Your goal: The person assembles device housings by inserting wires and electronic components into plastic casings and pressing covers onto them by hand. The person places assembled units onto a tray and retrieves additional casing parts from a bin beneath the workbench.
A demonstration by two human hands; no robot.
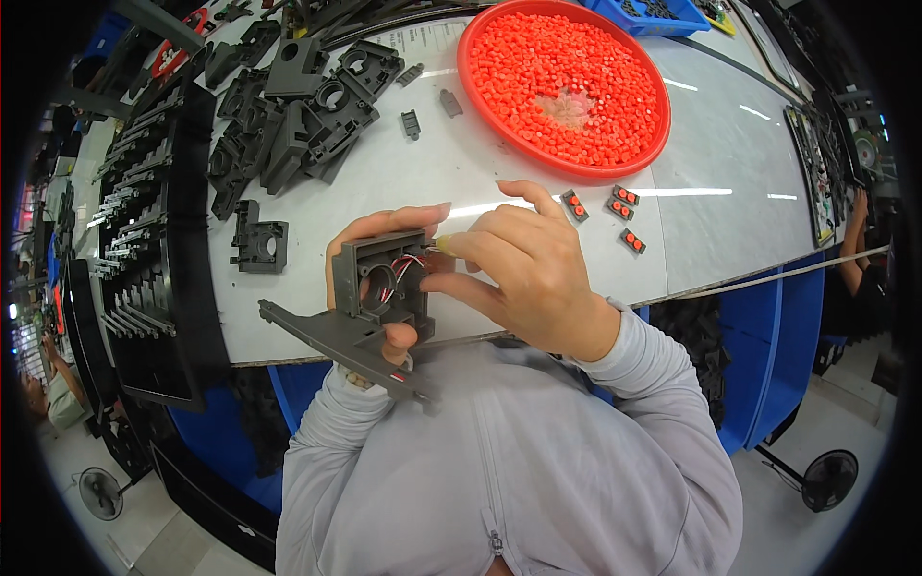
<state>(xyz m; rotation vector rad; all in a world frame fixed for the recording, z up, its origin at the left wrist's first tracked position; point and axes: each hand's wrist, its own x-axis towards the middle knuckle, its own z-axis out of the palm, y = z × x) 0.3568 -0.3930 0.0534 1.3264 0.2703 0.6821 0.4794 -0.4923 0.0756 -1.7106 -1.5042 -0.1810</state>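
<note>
My left hand (357,232) is wrapped round a dark grey plastic housing (348,274), holding it tilted above the near edge of the table. A long, narrow arm of the same grey plastic juts from its lower end across my wrist. Thin red and white wires (407,263) run inside the housing, beside a round opening. At its right edge, the thumb and fingers of my right hand (533,274) are closed in a pinch close to the wires. What sits between those fingertips is too small to make out.
A red round tray (661,144) full of small red caps stands at the back. Small black pieces with red caps (621,208) lie in front of it. Grey housings (312,120) are heaped at the left, with one single housing (259,238) nearer. A black rack (158,240) borders the table.
</note>
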